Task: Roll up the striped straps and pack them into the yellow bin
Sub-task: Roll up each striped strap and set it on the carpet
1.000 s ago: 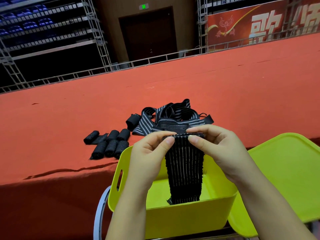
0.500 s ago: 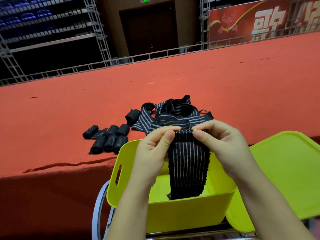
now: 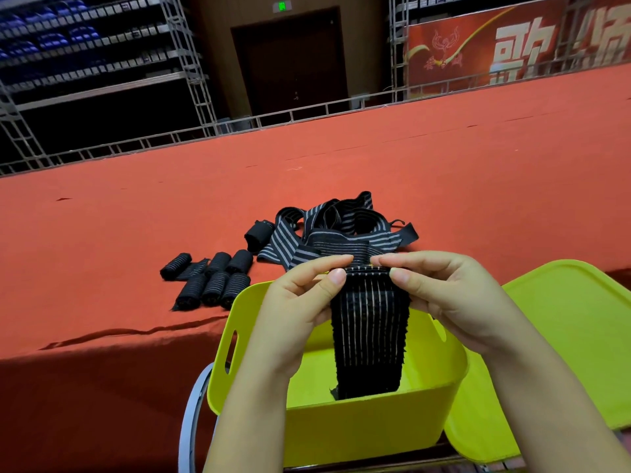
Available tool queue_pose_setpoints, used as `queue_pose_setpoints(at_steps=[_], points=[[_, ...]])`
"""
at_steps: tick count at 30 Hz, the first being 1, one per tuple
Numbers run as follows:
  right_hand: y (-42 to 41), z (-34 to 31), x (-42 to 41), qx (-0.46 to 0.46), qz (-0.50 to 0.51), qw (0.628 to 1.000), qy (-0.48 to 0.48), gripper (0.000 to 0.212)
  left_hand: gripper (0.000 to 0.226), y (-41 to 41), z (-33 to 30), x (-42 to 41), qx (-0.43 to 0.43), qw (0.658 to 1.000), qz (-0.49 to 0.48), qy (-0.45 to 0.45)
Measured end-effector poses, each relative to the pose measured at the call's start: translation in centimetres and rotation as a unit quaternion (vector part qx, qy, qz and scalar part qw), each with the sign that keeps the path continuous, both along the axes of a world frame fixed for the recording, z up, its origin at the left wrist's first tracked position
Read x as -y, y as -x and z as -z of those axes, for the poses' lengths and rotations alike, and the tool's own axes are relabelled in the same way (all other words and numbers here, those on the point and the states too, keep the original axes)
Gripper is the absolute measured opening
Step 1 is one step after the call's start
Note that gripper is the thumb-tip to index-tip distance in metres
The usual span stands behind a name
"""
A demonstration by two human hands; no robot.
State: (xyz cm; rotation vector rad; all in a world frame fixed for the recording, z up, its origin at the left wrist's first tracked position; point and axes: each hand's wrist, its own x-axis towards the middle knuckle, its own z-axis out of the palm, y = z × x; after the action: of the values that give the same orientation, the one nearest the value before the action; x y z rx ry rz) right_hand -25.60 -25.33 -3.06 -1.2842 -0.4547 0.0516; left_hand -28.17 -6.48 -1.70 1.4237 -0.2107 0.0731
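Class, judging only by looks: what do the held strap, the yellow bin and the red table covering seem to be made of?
Strap: likely woven elastic fabric, matte, ribbed with frayed edges. Yellow bin: probably moulded plastic, smooth with slight sheen, cut-out handle. Red table covering: seemingly cloth, matte; it wrinkles at the edge.

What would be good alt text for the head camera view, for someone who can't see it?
Two hands, left hand and right hand, pinch the top edge of a black striped strap that hangs down into a yellow bin. Behind them, on a red tablecloth, lie several rolled straps and a loose strap pile.
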Motion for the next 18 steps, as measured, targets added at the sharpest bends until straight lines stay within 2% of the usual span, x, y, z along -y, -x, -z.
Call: queue_pose_setpoints(at_steps=[3, 6, 9, 13, 14, 16, 18], points=[[-0.03, -0.06, -0.03, 0.005, 0.002, 1.000, -0.008, 0.053, 0.017, -0.01, 0.00, -0.08, 0.008, 1.000, 0.006, 0.007], [0.09, -0.19, -0.26, -0.005, 0.029, 0.999, -0.012, 0.016, 0.026, -0.07, 0.07, -0.19, 0.008, 1.000, 0.002, 0.006], [0.14, -0.15, -0.39, -0.020, 0.045, 0.999, 0.014, 0.020, 0.023, -0.11, 0.33, -0.26, 0.010, 1.000, -0.011, -0.005], [0.28, -0.09, -0.45, -0.012, 0.043, 0.998, 0.036, 0.047, 0.016, -0.11, 0.46, -0.28, 0.025, 0.999, -0.016, -0.024], [0.31, -0.10, -0.51, -0.011, 0.042, 0.998, 0.037, 0.042, 0.015, -0.09, 0.46, -0.27, 0.029, 0.999, -0.018, -0.026], [0.34, -0.11, -0.59, -0.018, 0.036, 0.999, 0.025, 0.021, 0.017, -0.15, 0.53, -0.28, 0.036, 0.999, -0.028, -0.026], [0.37, -0.17, -0.81, -0.028, 0.046, 0.998, 0.020, 0.018, 0.028, -0.21, 0.63, -0.33, 0.045, 0.998, -0.033, -0.022]])
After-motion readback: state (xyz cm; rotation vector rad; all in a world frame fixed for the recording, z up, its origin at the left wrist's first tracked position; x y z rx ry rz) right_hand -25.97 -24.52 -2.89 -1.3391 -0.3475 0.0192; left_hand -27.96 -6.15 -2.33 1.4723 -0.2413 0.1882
